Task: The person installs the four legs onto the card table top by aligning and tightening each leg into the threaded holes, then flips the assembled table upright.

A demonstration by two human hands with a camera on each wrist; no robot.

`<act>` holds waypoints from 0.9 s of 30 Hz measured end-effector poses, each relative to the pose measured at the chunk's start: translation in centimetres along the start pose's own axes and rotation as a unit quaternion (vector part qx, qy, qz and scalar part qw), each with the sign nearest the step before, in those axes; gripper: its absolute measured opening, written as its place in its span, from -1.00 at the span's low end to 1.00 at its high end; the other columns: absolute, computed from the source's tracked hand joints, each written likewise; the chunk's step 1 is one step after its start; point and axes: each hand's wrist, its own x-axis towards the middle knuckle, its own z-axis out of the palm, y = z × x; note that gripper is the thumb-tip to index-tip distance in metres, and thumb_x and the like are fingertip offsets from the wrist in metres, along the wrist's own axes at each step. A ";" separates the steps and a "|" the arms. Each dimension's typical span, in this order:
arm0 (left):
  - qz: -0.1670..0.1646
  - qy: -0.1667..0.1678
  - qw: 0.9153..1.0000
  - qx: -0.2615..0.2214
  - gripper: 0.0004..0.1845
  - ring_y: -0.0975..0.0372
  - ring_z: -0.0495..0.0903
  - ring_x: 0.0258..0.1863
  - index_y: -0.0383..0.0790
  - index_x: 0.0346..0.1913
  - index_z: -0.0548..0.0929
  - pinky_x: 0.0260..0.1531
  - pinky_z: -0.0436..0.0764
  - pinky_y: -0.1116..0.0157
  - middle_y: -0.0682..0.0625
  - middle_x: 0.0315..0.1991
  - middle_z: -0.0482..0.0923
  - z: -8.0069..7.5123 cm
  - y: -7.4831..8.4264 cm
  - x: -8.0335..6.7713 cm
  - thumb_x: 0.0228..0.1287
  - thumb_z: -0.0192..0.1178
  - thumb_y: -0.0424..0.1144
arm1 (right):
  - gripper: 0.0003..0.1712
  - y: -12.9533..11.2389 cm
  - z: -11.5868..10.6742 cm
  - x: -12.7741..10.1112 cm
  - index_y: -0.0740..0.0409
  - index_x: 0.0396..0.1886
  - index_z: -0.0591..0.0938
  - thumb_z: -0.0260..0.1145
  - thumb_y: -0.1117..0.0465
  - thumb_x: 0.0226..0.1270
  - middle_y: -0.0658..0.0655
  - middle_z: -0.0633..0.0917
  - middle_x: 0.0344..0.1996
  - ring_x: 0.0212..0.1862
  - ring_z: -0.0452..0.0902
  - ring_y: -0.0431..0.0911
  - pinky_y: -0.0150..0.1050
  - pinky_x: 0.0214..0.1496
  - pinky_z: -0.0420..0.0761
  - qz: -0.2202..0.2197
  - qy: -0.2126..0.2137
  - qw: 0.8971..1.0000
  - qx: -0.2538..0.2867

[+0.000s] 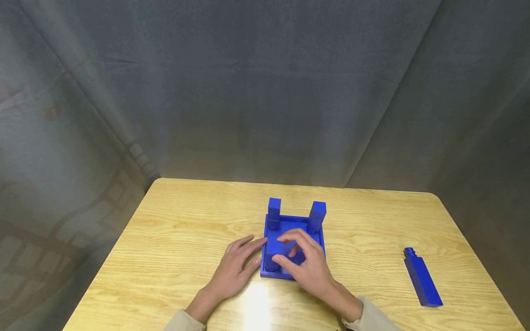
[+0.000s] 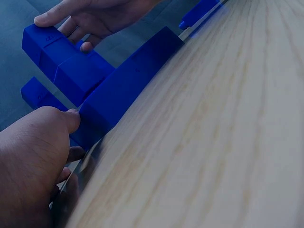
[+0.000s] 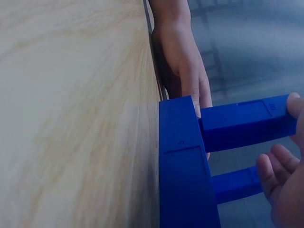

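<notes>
A blue square base (image 1: pixel 291 276) with a raised rim lies on the table, and blue square-section legs stand up from it. Two of them, the back-left leg (image 1: pixel 274 211) and the back-right leg (image 1: pixel 318 214), rise at the far corners. At the near-left corner, my right hand (image 1: pixel 308 262) pinches the top of a third leg (image 3: pixel 247 118) between thumb and index finger, its other fingers loosely bent beside it. Along the base's left edge rests my left hand (image 1: pixel 236 266), fingers mostly straight, with thumb and index fingertip touching the side.
A loose blue leg (image 1: pixel 423 280) with a threaded stud lies on the wooden table (image 1: pixel 186 220) at the right. Behind the table hangs a grey curtain (image 1: pixel 256 92).
</notes>
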 end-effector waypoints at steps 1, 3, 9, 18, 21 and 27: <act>0.000 -0.001 1.000 -0.001 -0.45 -0.13 0.46 0.57 0.10 0.63 0.54 0.45 0.43 -0.40 0.07 0.53 0.60 0.0 0.0 0.0 0.68 0.21 -0.07 | -0.50 0.0 0.0 0.0 -0.02 0.10 0.73 0.70 0.36 0.22 0.02 0.77 -0.10 -0.32 0.63 -0.22 -0.23 -0.34 0.72 0.001 0.001 1.000 0.001; -0.001 0.000 1.000 0.000 -0.45 -0.13 0.46 0.57 0.10 0.63 0.54 0.45 0.43 -0.40 0.07 0.53 0.60 0.0 0.0 0.0 0.68 0.21 -0.07 | -0.49 0.0 0.1 -0.1 0.00 0.09 0.73 0.72 0.37 0.19 0.02 0.78 -0.17 -0.38 0.60 -0.26 -0.22 -0.38 0.71 0.000 0.002 1.000 0.003; -0.004 -0.001 1.000 -0.005 -0.45 -0.15 0.45 0.57 0.07 0.62 0.55 0.45 0.42 -0.42 0.03 0.53 0.60 0.0 0.0 0.0 0.67 0.21 -0.07 | -0.40 -0.2 0.1 0.2 0.09 0.22 0.74 0.70 0.42 0.19 0.04 0.76 -0.23 -0.35 0.63 -0.20 -0.28 -0.36 0.72 -0.030 -0.001 0.999 0.022; -0.007 -0.005 1.000 -0.009 -0.45 -0.16 0.44 0.58 0.10 0.63 0.53 0.44 0.41 -0.44 0.02 0.54 0.58 0.0 0.0 0.0 0.69 0.19 -0.04 | -0.41 -0.1 -0.4 0.3 0.01 0.44 0.75 0.57 0.32 0.43 -0.07 0.65 -0.13 -0.35 0.49 -0.35 -0.32 -0.40 0.64 -0.042 -0.067 0.997 -0.007; -0.004 -0.004 1.000 -0.006 -0.45 -0.16 0.45 0.57 0.09 0.63 0.53 0.45 0.41 -0.43 0.02 0.54 0.59 0.0 0.0 0.0 0.68 0.20 -0.05 | -0.45 0.0 -0.6 0.3 0.02 0.42 0.75 0.52 0.32 0.47 -0.08 0.64 -0.11 -0.34 0.49 -0.36 -0.29 -0.39 0.65 -0.037 -0.079 0.996 -0.006; -0.008 -0.006 1.000 -0.005 -0.44 -0.16 0.44 0.57 0.11 0.64 0.53 0.46 0.40 -0.43 0.02 0.54 0.59 0.0 -0.1 0.0 0.68 0.21 -0.05 | -0.41 0.3 -0.7 0.3 -0.04 0.47 0.72 0.42 0.34 0.48 -0.09 0.64 -0.11 -0.30 0.50 -0.33 -0.27 -0.37 0.67 -0.047 -0.083 0.995 -0.007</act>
